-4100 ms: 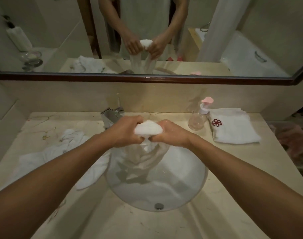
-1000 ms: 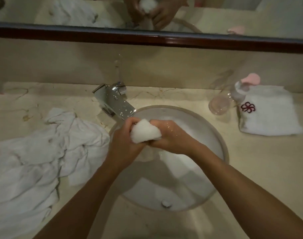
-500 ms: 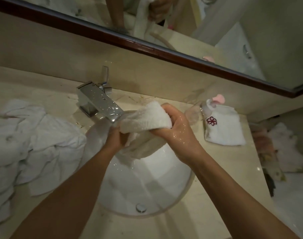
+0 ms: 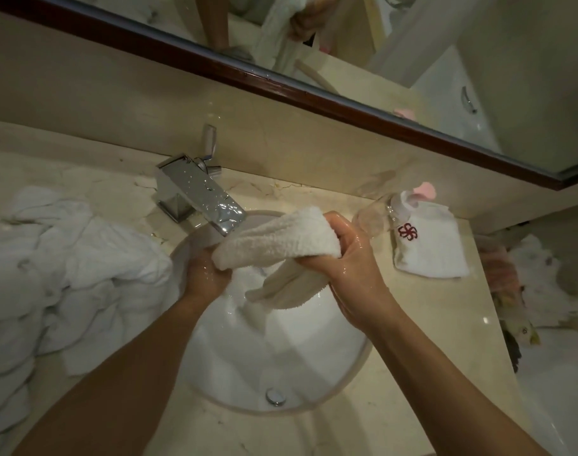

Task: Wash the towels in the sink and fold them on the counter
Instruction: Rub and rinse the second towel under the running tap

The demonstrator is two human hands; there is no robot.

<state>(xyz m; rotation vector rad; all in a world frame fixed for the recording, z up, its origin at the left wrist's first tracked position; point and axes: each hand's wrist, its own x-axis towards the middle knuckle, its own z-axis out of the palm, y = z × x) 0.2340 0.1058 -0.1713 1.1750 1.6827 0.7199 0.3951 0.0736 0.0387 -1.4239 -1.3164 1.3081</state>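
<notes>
At the left of the frame a heap of crumpled white towels (image 4: 67, 284) lies on the counter (image 4: 422, 324). Just right of it, the left hand (image 4: 203, 273) grips the lower end of a wet white towel (image 4: 277, 241) over the sink (image 4: 281, 350), under the chrome faucet (image 4: 199, 192); its fingers are mostly hidden by cloth. The right hand (image 4: 350, 258) clenches the towel's other end. At the right, a folded towel (image 4: 429, 245) with a red emblem rests beside a clear bottle (image 4: 376, 215).

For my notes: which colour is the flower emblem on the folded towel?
Dark red on the white folded towel, in the head view.
</notes>
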